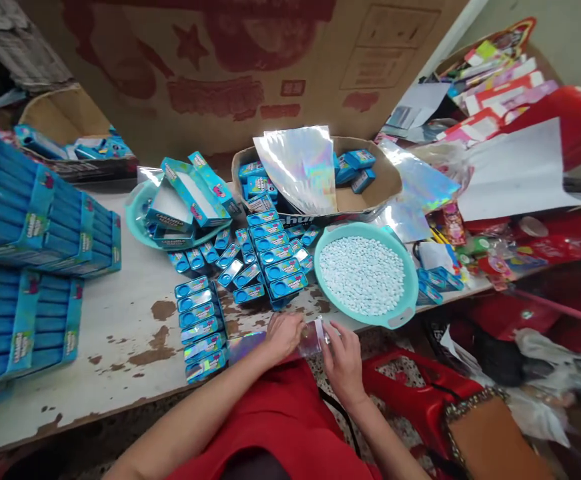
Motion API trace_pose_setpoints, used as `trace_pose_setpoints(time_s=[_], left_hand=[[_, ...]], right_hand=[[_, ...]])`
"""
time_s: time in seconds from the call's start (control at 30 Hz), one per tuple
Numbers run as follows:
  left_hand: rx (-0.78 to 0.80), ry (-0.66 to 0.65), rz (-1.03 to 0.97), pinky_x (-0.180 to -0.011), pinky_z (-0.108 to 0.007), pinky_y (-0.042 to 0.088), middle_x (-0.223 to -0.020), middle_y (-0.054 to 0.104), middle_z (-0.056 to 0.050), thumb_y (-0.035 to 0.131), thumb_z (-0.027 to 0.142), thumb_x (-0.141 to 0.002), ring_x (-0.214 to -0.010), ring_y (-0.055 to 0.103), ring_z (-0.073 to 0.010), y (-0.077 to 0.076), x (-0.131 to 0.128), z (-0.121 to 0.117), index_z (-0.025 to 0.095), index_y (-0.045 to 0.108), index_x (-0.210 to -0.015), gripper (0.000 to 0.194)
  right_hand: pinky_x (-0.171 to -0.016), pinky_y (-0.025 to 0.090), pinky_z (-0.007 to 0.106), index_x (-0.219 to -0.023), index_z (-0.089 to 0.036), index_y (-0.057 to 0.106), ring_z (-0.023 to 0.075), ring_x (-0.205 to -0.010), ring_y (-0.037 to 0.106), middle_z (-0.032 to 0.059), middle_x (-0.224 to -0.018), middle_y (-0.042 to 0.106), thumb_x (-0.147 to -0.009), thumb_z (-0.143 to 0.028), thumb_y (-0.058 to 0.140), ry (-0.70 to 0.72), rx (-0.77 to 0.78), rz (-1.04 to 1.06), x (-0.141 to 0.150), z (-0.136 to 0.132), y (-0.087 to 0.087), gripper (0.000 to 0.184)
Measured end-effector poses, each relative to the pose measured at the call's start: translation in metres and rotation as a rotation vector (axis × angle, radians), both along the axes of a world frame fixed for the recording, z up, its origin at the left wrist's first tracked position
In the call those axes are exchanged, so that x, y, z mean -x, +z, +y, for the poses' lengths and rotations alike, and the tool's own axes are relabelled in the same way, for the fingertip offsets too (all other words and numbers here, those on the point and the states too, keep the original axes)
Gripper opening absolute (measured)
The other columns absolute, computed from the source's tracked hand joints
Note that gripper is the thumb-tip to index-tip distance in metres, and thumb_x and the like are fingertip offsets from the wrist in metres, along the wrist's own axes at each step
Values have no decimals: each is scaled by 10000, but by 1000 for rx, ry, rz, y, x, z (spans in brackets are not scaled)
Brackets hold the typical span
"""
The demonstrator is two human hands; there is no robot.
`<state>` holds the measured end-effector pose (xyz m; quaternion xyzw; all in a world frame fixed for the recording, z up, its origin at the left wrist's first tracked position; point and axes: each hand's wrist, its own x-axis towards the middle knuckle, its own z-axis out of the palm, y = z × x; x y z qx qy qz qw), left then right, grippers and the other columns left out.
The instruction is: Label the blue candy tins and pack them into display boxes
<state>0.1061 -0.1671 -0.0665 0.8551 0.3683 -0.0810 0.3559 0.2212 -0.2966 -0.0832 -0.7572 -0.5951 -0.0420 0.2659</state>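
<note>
Now both my hands pinch small clear packet (313, 337) at surface (120, 327) edge, six o'clock: left hand (283, 335), right hand (344, 360). Risk: packet slipping floorward; elbow nudging tablet bowl (365, 275) at one o'clock.

Left hand (283, 335), right hand (344, 360), fingers pinched.

Open tabletop (120, 347) left of hands, between stacked cartons (30, 267) and tin row (200, 327). Straight ahead blocked by packed tins (270, 257). Front-right taken by pellet basin (365, 273), just beside right hand (343, 360). Behind: box (370, 193), foil sheet (303, 167), second basin (143, 223). Far right cluttered with papers (510, 167). Narrow gap between tin row and tins.
</note>
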Motion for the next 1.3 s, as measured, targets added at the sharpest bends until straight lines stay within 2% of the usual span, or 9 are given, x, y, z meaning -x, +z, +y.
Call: trace_pose_setpoints(time_s=[0.13,0.33,0.47,0.57,0.7,0.83,1.03,1.13,1.3], left_hand=[[22,-3,-32,-750,-267,400,-914,691,-59,382,277,-902,-873,618,-189,2,1,4,195,626,-825,268],[38,46,-34,-673,-245,392,-839,690,-42,382,270,-897,-796,623,-178,1,-3,7,196,632,-835,268],[54,90,-45,-720,-271,417,-882,689,-67,370,276,-903,-841,629,-202,1,-1,8,186,642,-886,287],[94,183,-236,-861,-301,411,-1066,658,-92,353,276,-910,-1006,590,-207,13,9,2,174,607,-1058,311],[468,296,-623,-851,-297,446,-1108,627,-63,556,368,-804,-982,581,-186,38,32,-14,199,514,-1200,432],[806,534,-578,-569,-231,451,-656,584,13,552,427,-776,-584,546,-115,47,62,-16,167,575,-798,262],[664,680,-466,-425,-183,342,-550,566,32,454,429,-831,-408,497,-74,41,137,-2,164,536,-717,300],[634,748,-479,-390,-171,325,-540,570,65,449,426,-842,-337,472,-66,39,169,-5,185,497,-885,249],[602,984,-514,-351,-161,301,-490,566,65,537,504,-762,-300,445,-66,34,206,-5,193,442,-769,326]], right_hand=[[-982,333,450,-1269,-229,526,299,-1254,393,101,-1329,518,-908,-267,477,58,124,-185,5,13,-5,366],[-1007,298,416,-1219,-186,558,275,-1253,406,82,-1283,574,-915,-234,456,143,110,-230,2,2,-7,324],[-874,385,348,-934,-180,628,209,-967,569,73,-967,690,-906,-210,493,165,9,-128,-3,-4,28,140],[-699,400,285,-836,-179,590,157,-704,557,40,-744,655,-910,-221,500,169,4,-32,-4,2,64,124],[-629,406,251,-812,-184,577,149,-651,563,34,-699,632,-932,-310,459,155,0,151,5,19,86,210],[-608,428,247,-805,-191,615,154,-636,601,38,-708,663,-878,-451,502,146,133,456,28,43,77,293],[-467,367,230,-722,-171,652,128,-481,496,-8,-521,579,-709,-571,600,247,507,1004,76,88,57,403],[-459,338,229,-662,-161,651,116,-468,465,-1,-516,579,-683,-542,620,277,578,1081,104,105,44,383],[-474,362,230,-599,-158,649,116,-475,484,2,-511,594,-620,-472,683,292,614,1172,151,130,26,316]])
